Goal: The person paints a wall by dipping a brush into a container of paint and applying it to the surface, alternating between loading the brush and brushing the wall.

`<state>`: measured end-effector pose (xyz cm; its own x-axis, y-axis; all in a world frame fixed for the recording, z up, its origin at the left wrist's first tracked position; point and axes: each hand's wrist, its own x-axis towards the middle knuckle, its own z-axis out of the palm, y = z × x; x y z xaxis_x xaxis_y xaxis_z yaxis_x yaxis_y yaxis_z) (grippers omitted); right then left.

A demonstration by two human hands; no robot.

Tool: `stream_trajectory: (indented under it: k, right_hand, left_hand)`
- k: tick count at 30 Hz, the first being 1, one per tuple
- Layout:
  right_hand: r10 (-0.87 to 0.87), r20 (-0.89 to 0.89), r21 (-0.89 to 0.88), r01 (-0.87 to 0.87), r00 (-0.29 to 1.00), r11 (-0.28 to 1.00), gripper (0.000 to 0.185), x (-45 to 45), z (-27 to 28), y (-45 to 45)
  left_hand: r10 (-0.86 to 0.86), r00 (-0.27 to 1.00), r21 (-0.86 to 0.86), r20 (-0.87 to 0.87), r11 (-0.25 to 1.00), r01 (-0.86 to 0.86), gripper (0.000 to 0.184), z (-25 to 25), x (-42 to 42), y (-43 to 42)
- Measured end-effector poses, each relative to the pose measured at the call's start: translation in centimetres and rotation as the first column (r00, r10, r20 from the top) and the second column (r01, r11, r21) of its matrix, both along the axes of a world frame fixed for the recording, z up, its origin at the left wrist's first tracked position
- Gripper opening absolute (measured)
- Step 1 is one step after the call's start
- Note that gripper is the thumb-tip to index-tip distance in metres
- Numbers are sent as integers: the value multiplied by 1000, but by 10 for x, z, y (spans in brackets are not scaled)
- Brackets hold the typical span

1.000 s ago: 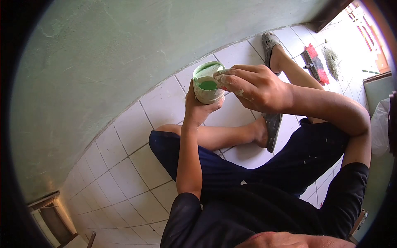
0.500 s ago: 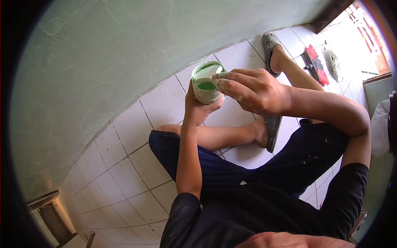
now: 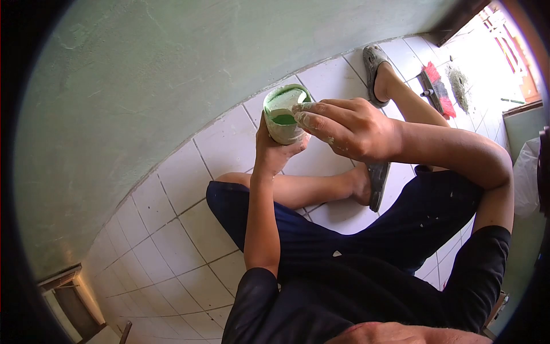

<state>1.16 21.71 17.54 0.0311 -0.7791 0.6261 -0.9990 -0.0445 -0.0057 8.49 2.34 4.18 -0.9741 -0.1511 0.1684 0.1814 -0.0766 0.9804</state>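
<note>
My left hand point(image 3: 276, 153) is wrapped round a whitish, smeared cup point(image 3: 285, 135) with a green inside, holding it up, tilted towards me, over the floor. Inside the cup shows a pale flat area, perhaps putty or a flat piece, with a green patch below it. My right hand point(image 3: 358, 127) is at the cup's right rim, fingers pinched together and coated with white paste. Whatever those fingertips hold is hidden by the fingers and the rim.
A pale green wall point(image 3: 143, 74) rises close on the left, above white floor tiles point(image 3: 183, 229). Beyond my sandalled feet lie a red and black broom head point(image 3: 438, 90) and a grey heap of debris point(image 3: 458, 86). A plastic bag point(image 3: 526, 178) hangs at right.
The cup and my left hand have shifted very slightly left. My right hand has moved slightly with them, still pinched at the rim.
</note>
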Motion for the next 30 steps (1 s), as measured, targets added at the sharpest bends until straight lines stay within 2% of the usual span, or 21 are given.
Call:
stream_trajectory:
  k: [5, 11, 14, 16, 17, 19, 20, 23, 30]
  right_hand:
    - [-2, 12, -1, 2, 1000, 1000, 45, -2, -2, -1]
    - [-2, 0, -35, 2, 1000, 999, 41, 1, 0, -1]
    - [-4, -12, -32, 4, 1000, 999, 33, 2, 3, -2]
    - [-20, 160, 14, 18, 987, 1000, 26, 0, 7, -4]
    - [-20, 160, 14, 18, 987, 1000, 26, -1, 11, -6]
    - [-117, 391, 76, 95, 913, 993, 22, -4, 21, -7]
    - [-159, 447, 78, 139, 880, 987, 17, -4, 26, -6]
    - [-183, 503, 49, 184, 845, 982, 15, -8, 32, -1]
    - [-170, 438, 21, 180, 883, 984, 16, -3, 28, 0]
  left_hand:
    - [7, 1000, 17, -15, 1000, -7, 78, -3, -1, -2]
    - [26, 1000, -56, 13, 998, -26, 80, 1, 0, -1]
    - [-18, 999, 43, 28, 999, 17, 81, 6, 0, 1]
    - [-13, 999, -3, 40, 1000, 13, 82, 2, -1, 0]
    - [-12, 999, -3, 40, 1000, 12, 82, -1, -2, 0]
    - [-38, 996, 6, 82, 999, 37, 82, -5, -3, 0]
    - [-47, 994, 1, 96, 999, 47, 82, -4, -4, -1]
    - [-28, 997, 3, 68, 1000, 28, 82, -2, -3, -1]
    - [-26, 998, -60, 53, 998, 29, 82, 6, -1, -3]
